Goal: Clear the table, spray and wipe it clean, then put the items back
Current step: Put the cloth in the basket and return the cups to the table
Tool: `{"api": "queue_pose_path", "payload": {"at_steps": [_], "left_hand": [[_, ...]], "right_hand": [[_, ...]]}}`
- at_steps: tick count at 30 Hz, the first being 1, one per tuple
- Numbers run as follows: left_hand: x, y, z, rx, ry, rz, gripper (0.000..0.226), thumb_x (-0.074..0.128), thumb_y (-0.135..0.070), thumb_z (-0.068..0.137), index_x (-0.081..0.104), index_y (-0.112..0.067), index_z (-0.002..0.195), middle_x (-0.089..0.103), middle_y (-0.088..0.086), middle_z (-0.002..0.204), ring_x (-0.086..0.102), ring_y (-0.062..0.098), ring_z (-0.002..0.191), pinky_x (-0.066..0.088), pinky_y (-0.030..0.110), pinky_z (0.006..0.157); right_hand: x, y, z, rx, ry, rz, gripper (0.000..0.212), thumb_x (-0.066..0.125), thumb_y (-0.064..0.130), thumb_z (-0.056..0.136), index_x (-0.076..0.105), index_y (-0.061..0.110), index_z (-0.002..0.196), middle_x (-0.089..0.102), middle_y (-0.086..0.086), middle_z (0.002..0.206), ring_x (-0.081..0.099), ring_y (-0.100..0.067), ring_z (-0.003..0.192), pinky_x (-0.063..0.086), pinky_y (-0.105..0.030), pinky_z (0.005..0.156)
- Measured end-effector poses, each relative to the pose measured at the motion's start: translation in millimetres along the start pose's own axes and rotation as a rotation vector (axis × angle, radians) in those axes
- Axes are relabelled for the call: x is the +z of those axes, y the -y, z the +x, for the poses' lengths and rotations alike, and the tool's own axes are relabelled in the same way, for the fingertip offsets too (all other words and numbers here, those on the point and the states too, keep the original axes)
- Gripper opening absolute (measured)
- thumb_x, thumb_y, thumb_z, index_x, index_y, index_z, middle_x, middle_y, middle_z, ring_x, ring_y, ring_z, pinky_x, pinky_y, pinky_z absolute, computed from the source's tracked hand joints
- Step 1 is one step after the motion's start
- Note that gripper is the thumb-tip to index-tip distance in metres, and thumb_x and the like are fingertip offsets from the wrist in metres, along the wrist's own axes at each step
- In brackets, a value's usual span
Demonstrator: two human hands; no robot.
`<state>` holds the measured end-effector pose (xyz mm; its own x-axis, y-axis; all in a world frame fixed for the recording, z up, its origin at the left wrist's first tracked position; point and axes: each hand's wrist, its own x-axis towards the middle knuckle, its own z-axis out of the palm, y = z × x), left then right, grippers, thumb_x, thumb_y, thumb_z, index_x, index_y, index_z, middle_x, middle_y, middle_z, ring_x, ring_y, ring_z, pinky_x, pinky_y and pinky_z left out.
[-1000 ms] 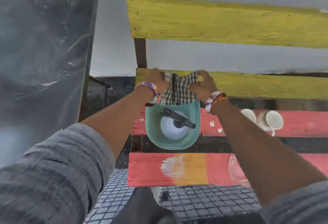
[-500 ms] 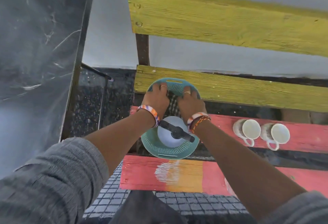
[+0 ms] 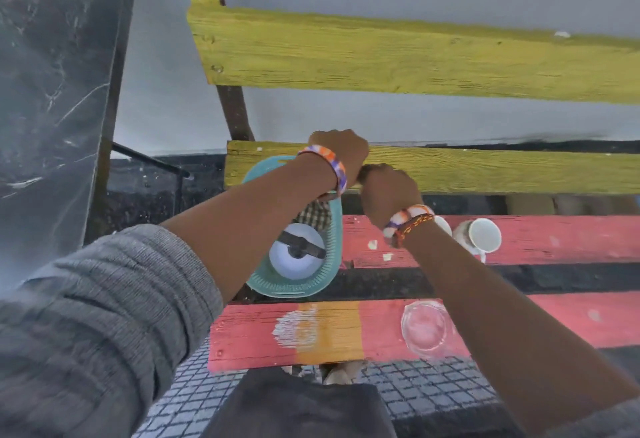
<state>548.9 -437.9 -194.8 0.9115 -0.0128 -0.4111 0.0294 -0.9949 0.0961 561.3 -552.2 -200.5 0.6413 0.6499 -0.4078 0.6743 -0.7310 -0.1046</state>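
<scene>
Grey ribbed knit sleeves (image 3: 104, 316) pushed up past both elbows, forearms bare. Left wrist: beaded band (image 3: 327, 163), orange/purple/white. Right wrist: similar beaded band (image 3: 407, 217) plus braided orange-red thread bracelet (image 3: 414, 224). Dark trousers (image 3: 298, 406).

A slatted wooden bench (image 3: 450, 56) fills the view from twelve to three o'clock, its back planks painted yellow, its seat planks (image 3: 519, 240) red with one orange and white patch. Behind it stands a pale grey wall (image 3: 166, 66) with a black base. At nine o'clock lies a dark marbled slab (image 3: 52, 73). At six o'clock the floor (image 3: 433, 389) is small grey paving blocks. Light is soft and even.
</scene>
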Motion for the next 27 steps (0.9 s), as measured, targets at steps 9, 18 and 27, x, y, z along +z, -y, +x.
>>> {"api": "queue_pose_path", "payload": {"at_steps": [9,18,27], "left_hand": [[26,-128,36,0.068,0.117,-0.136,0.026,0.054,-0.018,0.090,0.062,-0.006,0.112,0.060,0.008,0.093,0.060,0.025,0.084,0.038,0.026,0.057],[105,-212,92,-0.251,0.335,-0.304,0.088,0.062,-0.053,0.078,0.017,-0.020,0.147,0.009,0.019,0.155,0.009,0.044,0.142,0.038,0.057,0.104],[85,-195,72,-0.262,0.107,-0.450,0.051,0.063,-0.021,0.080,0.047,-0.022,0.129,0.047,0.013,0.127,0.047,0.033,0.119,0.049,0.041,0.087]], "right_hand": [[50,-167,-26,0.347,0.134,0.191,0.067,0.065,0.013,0.077,0.041,0.031,0.137,0.051,-0.010,0.137,0.048,-0.032,0.125,0.045,-0.047,0.100],[124,-243,-31,0.396,0.231,0.346,0.076,0.071,0.025,0.076,0.032,0.027,0.142,0.037,-0.018,0.143,0.033,-0.037,0.133,0.036,-0.041,0.104],[100,-227,-40,0.355,0.140,0.276,0.037,0.056,0.024,0.082,0.053,0.022,0.119,0.054,-0.015,0.121,0.046,-0.037,0.117,0.044,-0.039,0.094]]}}
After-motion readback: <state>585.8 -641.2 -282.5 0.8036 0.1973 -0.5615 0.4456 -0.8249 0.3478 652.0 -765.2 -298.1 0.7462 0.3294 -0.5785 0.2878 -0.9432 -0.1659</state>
